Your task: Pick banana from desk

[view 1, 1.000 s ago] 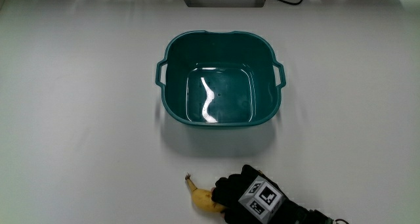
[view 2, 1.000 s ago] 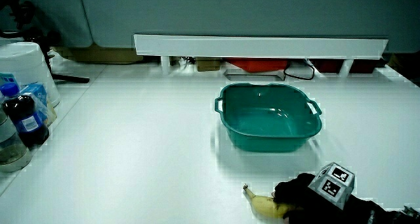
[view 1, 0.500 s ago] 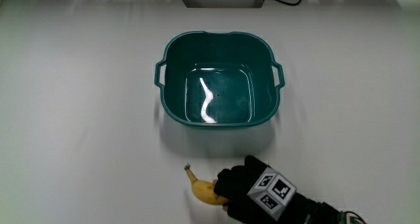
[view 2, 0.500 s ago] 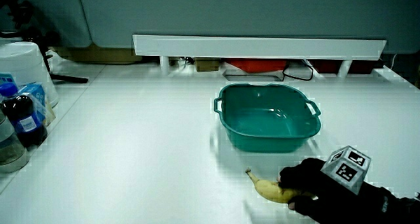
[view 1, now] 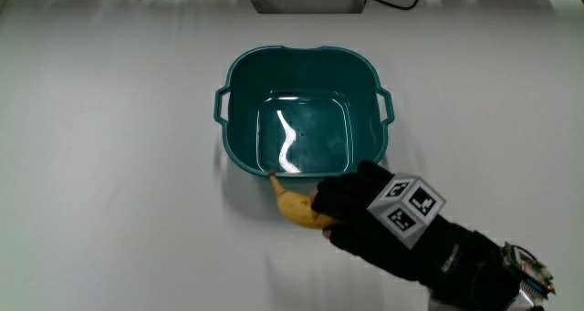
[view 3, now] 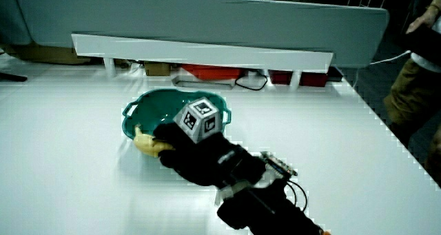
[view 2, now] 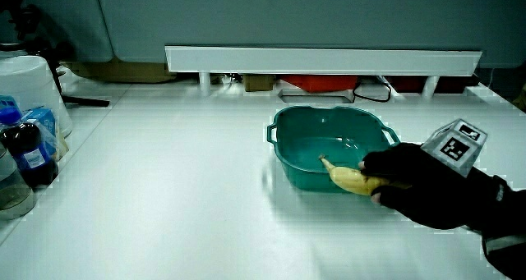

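Black-gloved hand [view 1: 365, 211] grips 1 curved yellow banana [view 1: 297, 207] at the near rim of the teal plastic basin [view 1: 239, 119], stem tip pointing toward the basin; the basin holds nothing visible

banana [view 1: 299, 209]: only its stem end shows in the main view; the rest is covered by the hand [view 1: 365, 215]. In a side view [view 3: 146, 142] just a pale tip shows past the glove.
fingers [view 2: 375, 162]: their tips are wrapped under the banana and hidden.
forearm [view 1: 474, 270]: cut off at the picture's edge in the main view.
basin [view 3: 141, 105]: the rim nearest the person is hidden by the hand and the patterned cube [view 3: 200, 120].
bottle [view 2: 31, 155]: its label is too small to read.
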